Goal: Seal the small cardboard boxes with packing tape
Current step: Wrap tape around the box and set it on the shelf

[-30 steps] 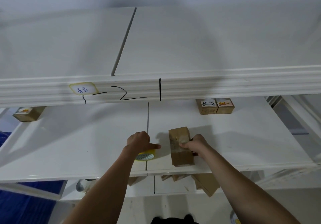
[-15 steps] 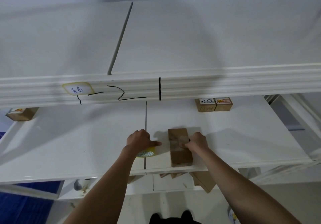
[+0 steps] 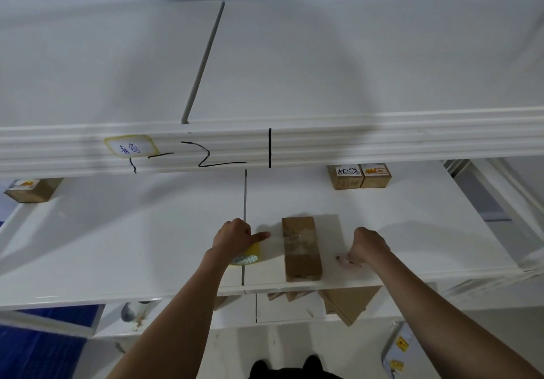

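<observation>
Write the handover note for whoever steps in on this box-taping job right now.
Left hand grips the tape roll on the shelf, thumb out toward the box.
Right hand is curled, off the box, over a small item I can't identify.
Cardboard box lies between the hands with clear tape across its top.
Two labelled boxes sit at the back right, one far left.
Left: check the tape ends, then do further boxes.
</observation>
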Demonstrator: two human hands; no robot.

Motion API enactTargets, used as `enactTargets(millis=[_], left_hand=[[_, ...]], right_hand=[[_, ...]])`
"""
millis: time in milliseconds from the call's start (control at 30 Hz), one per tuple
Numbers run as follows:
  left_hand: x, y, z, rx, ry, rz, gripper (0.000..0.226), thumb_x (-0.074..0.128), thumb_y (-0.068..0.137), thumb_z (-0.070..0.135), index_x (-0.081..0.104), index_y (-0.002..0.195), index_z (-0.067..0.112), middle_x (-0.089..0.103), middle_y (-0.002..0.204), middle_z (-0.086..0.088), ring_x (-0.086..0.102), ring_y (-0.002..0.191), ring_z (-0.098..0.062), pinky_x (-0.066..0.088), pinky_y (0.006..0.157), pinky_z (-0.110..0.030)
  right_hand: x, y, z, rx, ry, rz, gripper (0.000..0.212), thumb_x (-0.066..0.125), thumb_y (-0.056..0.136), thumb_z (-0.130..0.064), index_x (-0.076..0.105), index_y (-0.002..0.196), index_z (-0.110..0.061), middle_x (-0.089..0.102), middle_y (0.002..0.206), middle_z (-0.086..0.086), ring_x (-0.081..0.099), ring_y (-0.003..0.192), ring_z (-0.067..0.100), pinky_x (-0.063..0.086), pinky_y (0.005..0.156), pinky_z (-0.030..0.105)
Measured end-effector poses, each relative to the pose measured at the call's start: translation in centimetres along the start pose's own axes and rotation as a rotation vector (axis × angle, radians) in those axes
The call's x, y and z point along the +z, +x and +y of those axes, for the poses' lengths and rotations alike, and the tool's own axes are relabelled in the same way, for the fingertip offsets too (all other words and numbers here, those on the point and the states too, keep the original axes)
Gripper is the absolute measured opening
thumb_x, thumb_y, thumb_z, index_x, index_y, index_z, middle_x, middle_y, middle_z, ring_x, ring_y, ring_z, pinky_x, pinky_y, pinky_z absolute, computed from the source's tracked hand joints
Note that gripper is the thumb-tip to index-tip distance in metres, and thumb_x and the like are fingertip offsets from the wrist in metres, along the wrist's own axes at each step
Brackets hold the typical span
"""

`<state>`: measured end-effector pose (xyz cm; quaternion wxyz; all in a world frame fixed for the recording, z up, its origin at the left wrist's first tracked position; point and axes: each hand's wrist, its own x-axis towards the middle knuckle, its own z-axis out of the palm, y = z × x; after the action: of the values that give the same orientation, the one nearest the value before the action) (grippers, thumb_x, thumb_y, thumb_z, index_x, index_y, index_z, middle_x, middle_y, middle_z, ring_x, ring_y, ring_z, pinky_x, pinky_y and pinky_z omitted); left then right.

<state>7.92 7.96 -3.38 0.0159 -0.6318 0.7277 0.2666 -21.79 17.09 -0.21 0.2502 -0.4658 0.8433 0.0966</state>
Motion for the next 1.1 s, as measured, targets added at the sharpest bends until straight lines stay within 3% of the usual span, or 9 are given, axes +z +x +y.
enactTargets(millis=[67,200,333,500,633,733,833,967,1100], left_hand=[[0.0,0.0,0.0,0.005,0.001,0.002,0.056,0.057,0.083,0.074,0.065,0.080,0.019,0.064,0.082,0.002,0.060,0.071,-0.014,0.050,0.069,-0.024],[0.2,0.0,-0.1,0.019,0.005,0.013,0.058,0.053,0.084,0.075,0.065,0.078,0.019,0.064,0.080,0.002,0.061,0.070,-0.015,0.049,0.067,-0.024],[0.2,-0.1,-0.3,0.013,-0.006,0.022,0.059,0.050,0.085,0.075,0.065,0.078,0.018,0.066,0.081,0.000,0.063,0.072,-0.016,0.053,0.073,-0.027],[0.3,-0.1,-0.3,0.015,-0.027,0.020,0.063,0.046,0.086,0.076,0.066,0.079,0.017,0.068,0.083,-0.001,0.065,0.072,-0.017,0.055,0.074,-0.027],[0.5,-0.1,-0.5,0.002,-0.107,0.064,0.065,0.041,0.093,0.070,0.070,0.085,0.012,0.071,0.086,-0.007,0.068,0.076,-0.021,0.058,0.079,-0.034],[0.7,-0.1,-0.8,-0.019,-0.130,0.096,0.067,0.037,0.097,0.066,0.071,0.096,0.009,0.071,0.093,-0.010,0.068,0.083,-0.025,0.057,0.082,-0.037],[0.8,-0.1,-0.7,-0.016,-0.129,0.102,0.065,0.038,0.098,0.065,0.072,0.100,0.009,0.071,0.094,-0.011,0.068,0.084,-0.026,0.057,0.082,-0.038],[0.6,-0.2,-0.3,-0.010,-0.117,0.090,0.063,0.040,0.098,0.063,0.072,0.096,0.009,0.069,0.088,-0.008,0.067,0.081,-0.025,0.057,0.079,-0.036],[0.3,-0.4,0.0,0.006,-0.108,0.053,0.053,0.046,0.097,0.061,0.063,0.077,0.015,0.063,0.076,-0.003,0.065,0.074,-0.021,0.054,0.072,-0.032]], right_hand=[[0.6,0.4,0.3,-0.028,-0.061,-0.056,0.041,0.081,0.077,-0.041,0.050,0.083,-0.016,0.057,0.079,-0.001,0.058,0.073,0.016,0.043,0.059,0.026],[2.0,0.9,0.8,-0.066,-0.015,-0.030,0.040,0.078,0.079,-0.047,0.053,0.080,-0.016,0.059,0.078,0.001,0.061,0.078,0.020,0.045,0.062,0.027],[2.5,1.1,1.1,-0.097,0.023,0.005,0.032,0.079,0.081,-0.039,0.064,0.089,-0.012,0.063,0.080,0.002,0.062,0.078,0.022,0.049,0.065,0.027],[3.0,2.0,1.5,-0.075,0.141,0.005,0.034,0.081,0.080,-0.037,0.058,0.080,-0.011,0.059,0.073,0.001,0.063,0.077,0.022,0.043,0.060,0.026],[2.3,2.0,-0.5,-0.088,0.458,0.249,0.024,0.069,0.093,-0.024,0.071,0.083,-0.002,0.068,0.075,0.009,0.066,0.071,0.024,0.050,0.065,0.028],[1.6,0.3,-4.3,-0.232,0.709,0.437,0.020,0.063,0.099,-0.020,0.071,0.104,-0.002,0.074,0.093,0.009,0.072,0.079,0.023,0.062,0.072,0.038],[2.0,-2.8,-8.9,-0.397,0.802,0.387,0.029,0.058,0.101,-0.018,0.055,0.128,-0.007,0.066,0.104,0.003,0.066,0.091,0.016,0.057,0.075,0.026],[5.0,-5.1,-12.4,-0.522,0.750,0.294,0.019,0.052,0.104,-0.026,0.044,0.116,-0.013,0.057,0.095,0.002,0.056,0.072,0.005,0.043,0.052,0.012],[7.7,-5.3,-12.3,-0.566,0.797,0.157,0.020,0.047,0.106,-0.026,0.043,0.124,-0.018,0.060,0.100,0.001,0.060,0.080,0.002,0.045,0.059,0.010]])
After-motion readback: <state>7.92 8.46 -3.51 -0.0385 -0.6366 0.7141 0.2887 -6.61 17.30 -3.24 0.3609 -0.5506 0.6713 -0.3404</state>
